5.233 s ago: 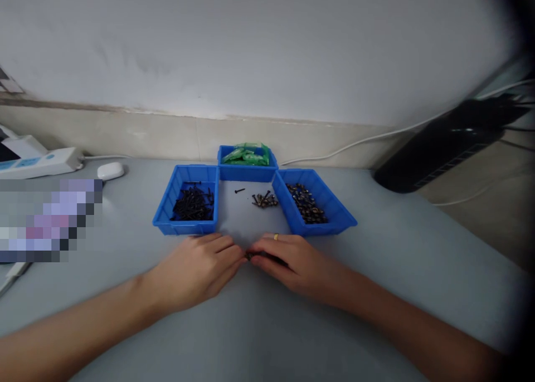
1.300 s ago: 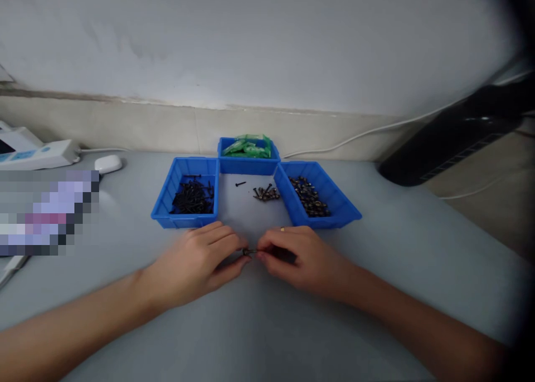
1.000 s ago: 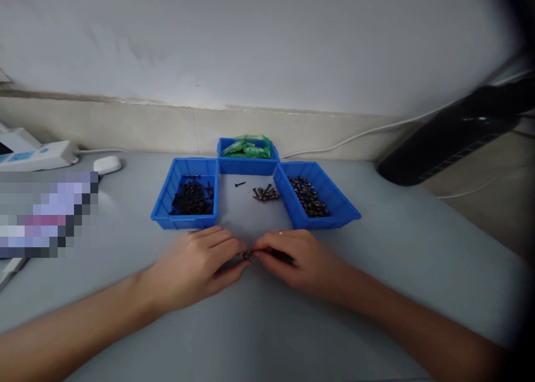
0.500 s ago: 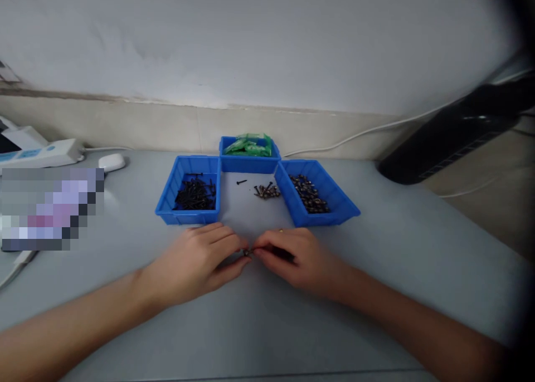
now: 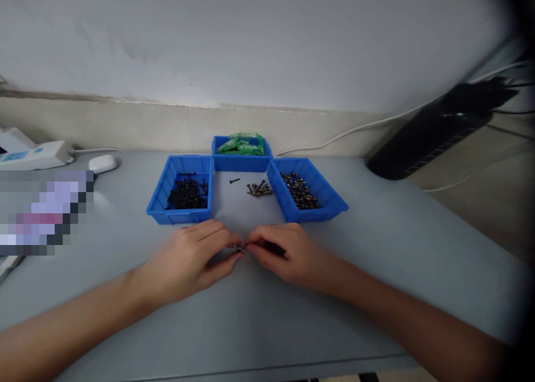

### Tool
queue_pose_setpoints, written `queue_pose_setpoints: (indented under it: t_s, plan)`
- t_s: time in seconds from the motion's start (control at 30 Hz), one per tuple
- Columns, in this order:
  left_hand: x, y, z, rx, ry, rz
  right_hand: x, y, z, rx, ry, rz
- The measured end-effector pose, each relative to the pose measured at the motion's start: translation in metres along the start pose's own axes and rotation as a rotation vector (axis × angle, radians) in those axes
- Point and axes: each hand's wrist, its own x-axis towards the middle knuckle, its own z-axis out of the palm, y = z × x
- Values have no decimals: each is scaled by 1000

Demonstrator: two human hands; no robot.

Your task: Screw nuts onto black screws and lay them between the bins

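In front of the bins, my left hand (image 5: pixel 200 254) and my right hand (image 5: pixel 288 254) meet with their fingertips almost touching. Thumb and fingers of the left pinch a small shiny metal nut (image 5: pixel 239 248). My right fingertips close on the end of a thin screw (image 5: pixel 245 247) that meets the nut; most of it is hidden by the fingers. Beyond the hands, a small pile of screws with nuts (image 5: pixel 259 190) lies on the table, and one loose dark screw (image 5: pixel 234 180) lies to its left.
A left blue bin (image 5: pixel 156 201) holds black screws, a right blue bin (image 5: pixel 288 204) shiny nuts. The rear blue bin (image 5: pixel 242 163) contains green plastic packets. A white case (image 5: pixel 102 163), a power strip (image 5: pixel 37 155) and a blurred phone (image 5: pixel 50 209) lie left; a black cylinder (image 5: pixel 426 137) leans right.
The whole view has shifted slightly, so the bins and hands sit a little further left. Both hands keep the same pinch on the small parts.
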Motion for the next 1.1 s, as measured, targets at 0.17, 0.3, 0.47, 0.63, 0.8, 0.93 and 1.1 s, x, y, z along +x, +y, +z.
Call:
queue_pose_setpoints:
  t_s: [0.17, 0.3, 0.47, 0.63, 0.8, 0.93, 1.1]
  plan:
    - [1, -1, 2, 1, -26, -19, -1, 1, 0, -9, -13, -9]
    - [4, -2, 1, 31, -72, -28, -1, 2, 0, -42, -46, -23]
    - [5, -3, 2, 41, -58, 11, 0, 3, -1, -76, -72, -19]
    - [3, -1, 2, -6, -49, 46, 2, 2, 1, -97, -100, -42]
    - [3, -1, 1, -14, -54, 39, 2, 3, 0, -115, -98, -68]
    - [2, -2, 3, 5, -32, 0, 1, 4, -2, -144, -38, -87]
    - [5, 0, 6, 48, -57, -7, 0, -1, -3, -126, 39, -149]
